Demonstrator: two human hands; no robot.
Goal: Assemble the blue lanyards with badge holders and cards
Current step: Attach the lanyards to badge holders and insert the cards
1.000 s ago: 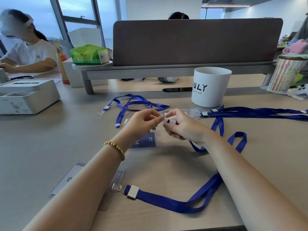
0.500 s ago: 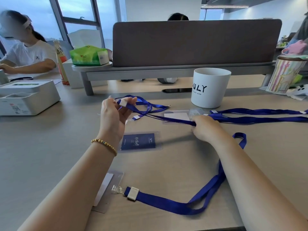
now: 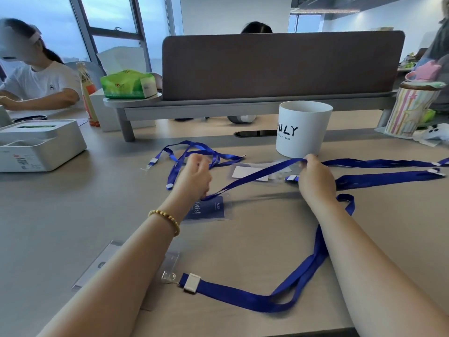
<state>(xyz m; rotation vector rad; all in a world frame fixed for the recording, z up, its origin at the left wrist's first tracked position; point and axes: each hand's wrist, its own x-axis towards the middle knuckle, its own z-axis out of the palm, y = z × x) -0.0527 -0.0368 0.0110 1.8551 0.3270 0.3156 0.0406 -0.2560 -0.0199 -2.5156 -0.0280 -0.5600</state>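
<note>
While both hands, left hand (image 3: 194, 177) and right hand (image 3: 313, 177), pinch one blue lanyard (image 3: 255, 176) taut, its clip must next meet the badge holder (image 3: 218, 210) at six o'clock.

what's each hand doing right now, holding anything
Left hand: fingers curled, gripping the near end of a blue lanyard strap.
Right hand: pinching the far end of the same strap, stretched taut above the table.
</note>
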